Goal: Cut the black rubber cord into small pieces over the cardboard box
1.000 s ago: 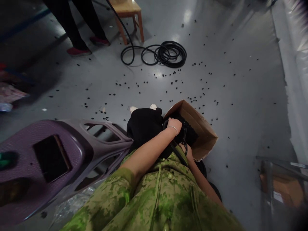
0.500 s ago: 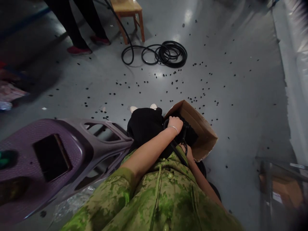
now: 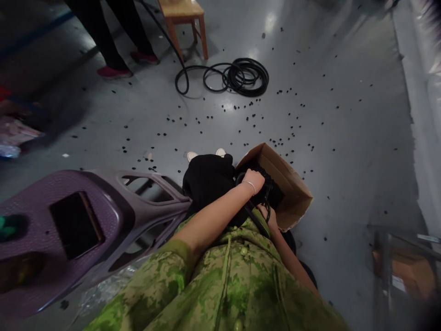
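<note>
An open cardboard box (image 3: 292, 188) is tilted against my lap, with dark black material (image 3: 275, 195) inside it. My left hand (image 3: 254, 179) is closed in a fist over the box opening, gripping a black tube (image 3: 257, 220) that loops beside the wrist and runs down across my lap. Lower and closer to my body, my right hand (image 3: 271, 218) has its fingers curled by the thinner black loops at the box's near edge. My arms and the tubing partly hide what its fingers hold.
Left of me stands a purple plastic stool (image 3: 110, 216) with a phone (image 3: 76, 225) on it. A coil of black hose (image 3: 248, 77) lies on the floor near a wooden stool (image 3: 182, 18) and another person's legs (image 3: 110, 37). Small black pieces are scattered around; a clear bin (image 3: 389, 276) sits right.
My left hand has shifted slightly to the right over the box. My right hand and the box stay nearly in place.
</note>
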The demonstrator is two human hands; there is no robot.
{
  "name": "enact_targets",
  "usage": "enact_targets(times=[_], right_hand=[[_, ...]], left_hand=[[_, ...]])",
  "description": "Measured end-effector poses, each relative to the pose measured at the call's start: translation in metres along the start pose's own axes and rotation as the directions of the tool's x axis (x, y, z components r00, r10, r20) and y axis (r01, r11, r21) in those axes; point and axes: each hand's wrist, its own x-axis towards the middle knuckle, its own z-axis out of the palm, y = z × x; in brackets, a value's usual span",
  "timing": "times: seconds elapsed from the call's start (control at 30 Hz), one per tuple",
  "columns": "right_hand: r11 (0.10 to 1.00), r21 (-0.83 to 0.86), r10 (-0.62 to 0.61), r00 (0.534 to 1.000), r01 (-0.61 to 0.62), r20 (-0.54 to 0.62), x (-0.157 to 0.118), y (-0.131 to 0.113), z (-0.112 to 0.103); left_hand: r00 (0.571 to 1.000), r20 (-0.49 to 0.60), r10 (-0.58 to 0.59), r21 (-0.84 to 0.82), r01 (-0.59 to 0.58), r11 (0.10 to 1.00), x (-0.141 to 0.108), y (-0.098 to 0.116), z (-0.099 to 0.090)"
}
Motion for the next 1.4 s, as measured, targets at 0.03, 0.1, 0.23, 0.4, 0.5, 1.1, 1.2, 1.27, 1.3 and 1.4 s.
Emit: enact_targets(times=[0.03,0.1,0.23,0.4,0.5,1.1,1.2,1.27,1.3,1.4], right_hand=[[1.000,0.008,-0.006,1.000,0.005,0.008,0.0003,0.0002,-0.0001],[1.000,0.017,-0.007,1.000,0.007,0.020,0.0004,-0.0003,-0.0005],[1.000,0.019,0.002,1.000,-0.002,0.021,-0.0014,-0.0041,-0.0007],[1.000,-0.021,0.014,0.999,-0.015,-0.049,-0.0054,-0.0043,0.0010],[0.995,-0.093,-0.042,0.996,0.035,-0.085,-0.0058,-0.0013,0.0010],[1.000,-0.001,-0.016,1.000,0.016,0.019,-0.0033,-0.0061,0.0003],[1.000,-0.016,-0.013,1.000,0.013,0.025,-0.0025,-0.0053,-0.0012],[1.000,-0.026,-0.006,1.000,0.007,0.027,-0.0026,-0.0051,-0.0020],[1.000,-0.026,-0.007,1.000,0.007,0.027,-0.0028,-0.0051,-0.0023],[1.000,-0.010,-0.021,0.999,0.022,0.033,-0.0030,-0.0043,-0.0028]], left_hand=[[1.000,-0.005,0.007,0.001,-0.007,1.000,-0.0003,0.0001,-0.0005],[1.000,-0.014,0.016,0.003,-0.015,1.000,-0.0007,0.0003,-0.0012],[0.999,-0.009,0.039,0.005,-0.039,0.999,0.0000,0.0000,-0.0005],[0.999,0.028,0.027,-0.025,-0.026,0.999,0.0013,-0.0009,-0.0001],[0.996,0.093,0.001,-0.047,0.004,0.999,0.0026,-0.0021,-0.0001],[0.998,-0.028,-0.061,-0.016,0.060,0.998,0.0006,-0.0022,-0.0003],[0.997,-0.061,-0.046,-0.011,0.045,0.999,0.0011,-0.0018,0.0009],[0.996,-0.084,-0.039,-0.010,0.038,0.999,0.0015,-0.0015,0.0016],[0.995,-0.092,-0.033,-0.009,0.032,0.999,0.0018,-0.0013,0.0019],[0.995,-0.096,0.009,0.002,-0.009,1.000,0.0023,-0.0006,0.0026]])
